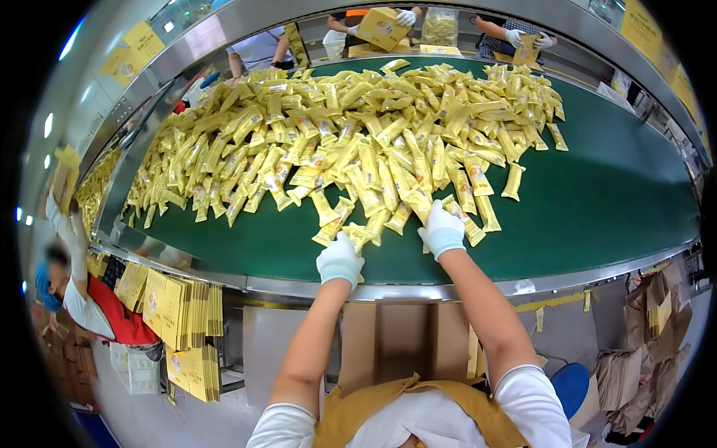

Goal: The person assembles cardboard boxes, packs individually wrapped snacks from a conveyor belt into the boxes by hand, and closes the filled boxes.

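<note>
A large heap of long, sealed yellow packets (pixel 358 157) lies on a green conveyor belt (pixel 605 179). At the near edge of the heap, my left hand (pixel 340 260), in a white glove, is closed on a yellow packet (pixel 358 236). My right hand (pixel 443 229), gloved the same way, has its fingers closed around the end of another yellow packet (pixel 418 201). Its fingertips are partly hidden among the packets. More packets lie between and beside the two hands.
A metal rim (pixel 261 285) runs along the belt's near side. Below it stands an open cardboard box (pixel 358 340). Flat yellow cartons (pixel 168 306) are stacked at the left, near a person in a red apron (pixel 123 317). Across the belt, gloved people handle yellow boxes (pixel 382 28).
</note>
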`<control>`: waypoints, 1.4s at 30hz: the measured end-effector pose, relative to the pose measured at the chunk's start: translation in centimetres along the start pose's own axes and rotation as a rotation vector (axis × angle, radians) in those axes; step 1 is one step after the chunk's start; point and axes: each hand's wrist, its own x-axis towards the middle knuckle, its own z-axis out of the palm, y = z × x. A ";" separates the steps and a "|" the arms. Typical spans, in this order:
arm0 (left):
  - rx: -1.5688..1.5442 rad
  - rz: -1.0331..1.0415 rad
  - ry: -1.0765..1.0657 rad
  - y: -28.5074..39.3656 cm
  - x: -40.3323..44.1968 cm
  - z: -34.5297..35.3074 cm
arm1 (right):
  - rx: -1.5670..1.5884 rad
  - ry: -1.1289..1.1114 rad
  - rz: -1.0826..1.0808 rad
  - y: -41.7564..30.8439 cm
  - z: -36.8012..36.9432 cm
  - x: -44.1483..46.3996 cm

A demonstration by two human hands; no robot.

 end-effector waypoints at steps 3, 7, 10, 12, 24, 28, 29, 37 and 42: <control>0.086 0.109 0.104 -0.9 0.0 -0.2 | -0.123 0.062 -0.153 1.8 -0.4 -0.9; 0.224 0.448 0.513 -3.5 1.5 1.5 | -0.392 0.357 -0.419 7.3 0.5 -3.5; 0.283 0.635 0.507 -4.4 1.2 3.8 | -0.426 0.359 -0.599 8.2 -0.5 -6.7; 0.277 0.683 0.436 -4.4 -0.4 4.7 | -0.300 0.267 -0.622 8.0 -1.7 -8.8; 0.278 0.537 0.018 -4.5 -1.7 1.5 | -0.366 -0.289 -0.480 5.4 -5.3 -5.5; -0.390 0.526 0.056 -5.6 -0.8 -0.7 | -0.153 -0.193 -0.308 6.6 -6.9 -1.4; -0.815 0.475 -0.140 -5.7 0.4 -1.2 | -0.101 -0.123 -0.279 7.9 -5.9 -0.1; -0.733 0.264 -0.243 -4.8 10.6 -2.9 | -0.248 -0.228 -0.336 7.8 -5.9 -0.7; -0.446 0.328 -0.181 -5.2 11.6 -0.8 | -0.198 -0.122 -0.488 8.6 -5.4 -4.1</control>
